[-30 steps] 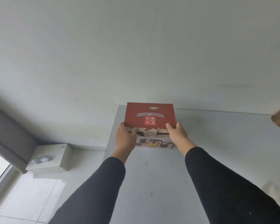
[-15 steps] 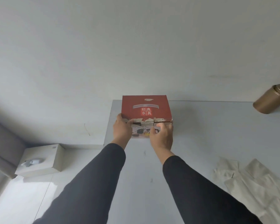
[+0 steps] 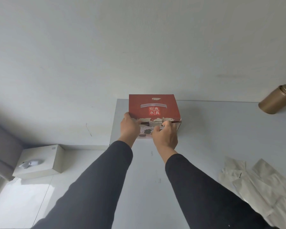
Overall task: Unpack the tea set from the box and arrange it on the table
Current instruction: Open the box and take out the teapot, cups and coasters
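Note:
A red cardboard tea set box (image 3: 160, 106) with Chinese characters on its lid stands on the grey table (image 3: 205, 139) near the far left corner. Its lid is closed and the front edge is torn white. My left hand (image 3: 128, 128) grips the box's front left corner. My right hand (image 3: 165, 135) is at the middle of the front face, fingers curled at the lid's front flap. The tea set itself is hidden inside the box.
A brass-coloured round tin (image 3: 277, 100) stands at the table's far right. Several silvery foil pouches (image 3: 257, 182) lie at the right near me. A white tissue box (image 3: 38, 161) sits on a ledge left of the table. A wall rises directly behind.
My right hand has moved from the box's right front corner to the middle of its front flap. The view has shifted right, bringing the tin and pouches into sight.

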The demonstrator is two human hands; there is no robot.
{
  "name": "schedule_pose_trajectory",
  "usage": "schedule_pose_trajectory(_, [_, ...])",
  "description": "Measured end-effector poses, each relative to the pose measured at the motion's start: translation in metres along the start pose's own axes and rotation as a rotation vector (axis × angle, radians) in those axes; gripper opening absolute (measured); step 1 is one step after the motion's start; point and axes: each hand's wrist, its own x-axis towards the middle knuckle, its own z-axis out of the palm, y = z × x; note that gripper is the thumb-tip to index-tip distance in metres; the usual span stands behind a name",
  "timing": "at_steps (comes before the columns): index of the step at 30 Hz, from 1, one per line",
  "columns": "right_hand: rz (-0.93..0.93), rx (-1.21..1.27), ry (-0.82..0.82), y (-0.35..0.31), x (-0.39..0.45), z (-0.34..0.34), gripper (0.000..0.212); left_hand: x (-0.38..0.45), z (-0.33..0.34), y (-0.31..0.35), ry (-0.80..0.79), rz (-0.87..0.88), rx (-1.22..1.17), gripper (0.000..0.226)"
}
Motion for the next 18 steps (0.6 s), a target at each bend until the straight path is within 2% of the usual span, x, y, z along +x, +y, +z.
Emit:
schedule_pose_trajectory(2, [0.056,0.050,-0.071,-0.003,0.001,0.001,0.035,-0.001,-0.001,0.000,-0.007,0.005,-0.003,0.041])
schedule_pose_trajectory(4, [0.193,0.262,-0.146,-0.007,0.003,0.002,0.039,-0.001,-0.002,0.000,-0.014,0.011,-0.002,0.042])
schedule_pose_trajectory(6, [0.315,0.480,-0.194,-0.005,0.005,0.001,0.031,-0.001,-0.003,0.000,-0.021,0.015,-0.001,0.044])
schedule_pose_trajectory(10, [0.280,0.463,-0.273,0.003,0.011,-0.005,0.013,-0.002,-0.003,-0.001,-0.022,0.026,0.001,0.045])
schedule_pose_trajectory(11, [0.259,0.437,-0.227,0.004,0.012,-0.007,0.013,-0.002,-0.003,-0.001,-0.019,0.029,0.004,0.046])
schedule_pose_trajectory(13, [0.254,0.422,-0.014,0.004,0.016,-0.013,0.014,-0.002,-0.004,-0.002,-0.006,0.043,0.008,0.048])
schedule_pose_trajectory(15, [0.344,0.439,0.171,0.005,0.023,-0.021,0.031,-0.002,-0.005,-0.003,0.002,0.059,0.006,0.049])
schedule_pose_trajectory(16, [0.392,0.447,0.173,0.006,0.028,-0.025,0.038,-0.001,-0.005,-0.004,0.002,0.067,0.005,0.050])
schedule_pose_trajectory(18, [0.402,0.437,0.066,0.010,0.039,-0.029,0.034,-0.001,-0.005,-0.005,0.000,0.076,0.008,0.051])
